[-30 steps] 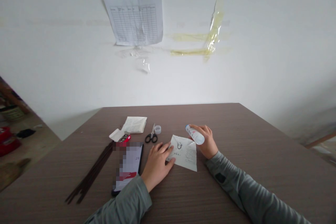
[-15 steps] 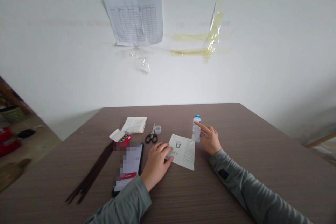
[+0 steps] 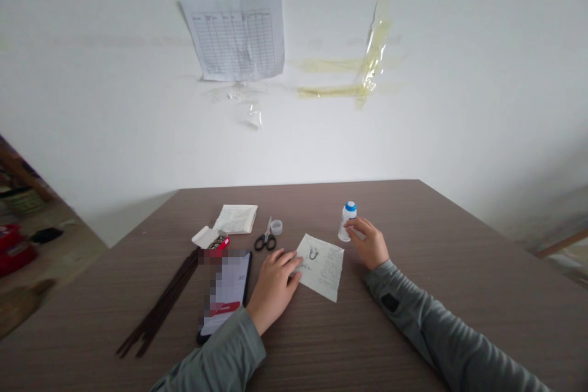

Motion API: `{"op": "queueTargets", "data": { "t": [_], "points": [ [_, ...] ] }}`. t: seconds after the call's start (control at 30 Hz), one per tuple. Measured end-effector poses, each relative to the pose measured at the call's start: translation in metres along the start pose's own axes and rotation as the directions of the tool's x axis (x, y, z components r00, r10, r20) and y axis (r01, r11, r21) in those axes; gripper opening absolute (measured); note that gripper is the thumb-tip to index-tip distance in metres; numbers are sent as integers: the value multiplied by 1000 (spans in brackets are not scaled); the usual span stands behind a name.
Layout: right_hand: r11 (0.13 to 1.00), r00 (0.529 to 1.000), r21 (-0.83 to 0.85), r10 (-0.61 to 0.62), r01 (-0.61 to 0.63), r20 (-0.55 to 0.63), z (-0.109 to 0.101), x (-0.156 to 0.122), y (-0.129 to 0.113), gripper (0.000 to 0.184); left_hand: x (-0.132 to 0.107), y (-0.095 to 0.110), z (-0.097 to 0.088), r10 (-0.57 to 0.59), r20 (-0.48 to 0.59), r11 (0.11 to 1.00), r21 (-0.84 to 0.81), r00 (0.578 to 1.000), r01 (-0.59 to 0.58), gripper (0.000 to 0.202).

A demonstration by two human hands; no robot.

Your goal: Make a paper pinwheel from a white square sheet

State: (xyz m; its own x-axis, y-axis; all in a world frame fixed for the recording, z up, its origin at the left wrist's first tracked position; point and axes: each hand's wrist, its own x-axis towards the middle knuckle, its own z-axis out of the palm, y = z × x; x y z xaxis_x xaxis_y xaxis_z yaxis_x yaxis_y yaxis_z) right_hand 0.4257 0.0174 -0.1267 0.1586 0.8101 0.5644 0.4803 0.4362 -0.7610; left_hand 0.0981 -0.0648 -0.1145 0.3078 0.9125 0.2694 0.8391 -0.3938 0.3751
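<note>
Head view: right hand (image 3: 370,245) released, fingers loosely curled just beside blue-capped white bottle (image 3: 348,222), which stands upright alone near table (image 3: 413,214) far edge (contact hard to judge). Left hand (image 3: 274,285) ungripping, fingertips at paper sheet (image 3: 320,267).

Paper sheet (image 3: 320,267) between scissors (image 3: 265,242) and bottle (image 3: 348,221)

One creased paper sheet (image 3: 320,267) lies between one left hand (image 3: 274,290) and one right hand (image 3: 370,244). Right of the sheet stands one bottle (image 3: 348,221). Left of it are one pair of scissors (image 3: 265,242), one clear cap (image 3: 276,227), one phone (image 3: 225,294), one small open box (image 3: 210,239), one folded paper packet (image 3: 236,218) and one bundle of dark rods (image 3: 160,303).
</note>
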Motion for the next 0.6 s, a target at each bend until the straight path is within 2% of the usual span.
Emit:
{"op": "queueTargets", "data": {
  "t": [0.07,0.17,0.27,0.4,0.5,0.6],
  "points": [
    [995,995,10,96,-96,17,1,1,3,19,0,-2,1,6,-7,1000,-5,1000,-6,45],
    [975,975,22,221,-221,18,2,2,6,34,0,-6,4,24,-29,999,-26,999,-25,43],
    [967,969,53,248,-249,15,3,4,7,47,0,-10,6,30,-51,998,-49,998,-33,41],
    [955,962,115,273,-273,20,2,7,6,53,-1,-10,7,18,-42,998,-56,999,-21,40],
    [955,958,80,281,-284,52,-1,8,4,53,-1,-9,6,10,-31,997,-73,999,-12,41],
    [957,952,30,285,-290,109,-4,8,1,44,-1,-9,6,12,-44,994,-107,999,-17,40]
  ]
}}
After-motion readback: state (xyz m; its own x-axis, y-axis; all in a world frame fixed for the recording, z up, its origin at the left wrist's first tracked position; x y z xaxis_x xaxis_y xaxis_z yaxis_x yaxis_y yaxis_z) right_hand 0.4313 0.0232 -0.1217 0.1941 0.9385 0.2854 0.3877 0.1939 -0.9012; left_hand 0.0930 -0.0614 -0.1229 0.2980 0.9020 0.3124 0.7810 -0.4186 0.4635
